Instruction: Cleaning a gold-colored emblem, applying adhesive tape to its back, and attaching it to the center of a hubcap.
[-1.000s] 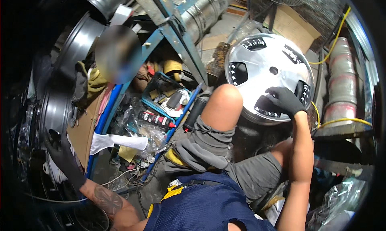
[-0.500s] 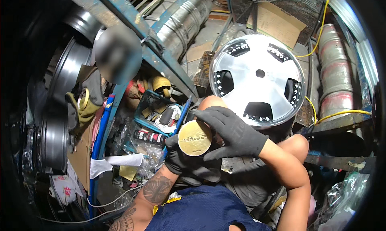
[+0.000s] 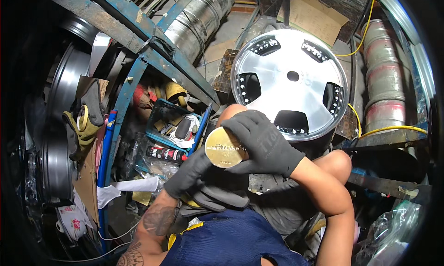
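My right hand [image 3: 259,143], in a dark glove, wraps its fingers around a round gold disc-like object [image 3: 224,148] with speckled markings across its face. My left hand [image 3: 187,171], also gloved, grips the same object from the lower left, its fingertips partly hidden. Both hands are above my lap. Just beyond them lies a large polished silver alloy wheel [image 3: 300,94] with five dark openings, rows of small fittings along their edges and a centre hole.
Dark wheel rims [image 3: 55,164] stand at left beside a blue steel rack [image 3: 169,67]. A teal basket [image 3: 157,136] holds scraps, with a black bottle [image 3: 164,153] nearby. Stacked metal drums [image 3: 384,81], a yellow hose [image 3: 393,129] and plastic wrap [image 3: 384,233] are at right.
My left hand left the rims and my right hand left the polished wheel; both came together around the gold object. Since half a second ago, they shifted slightly upward.
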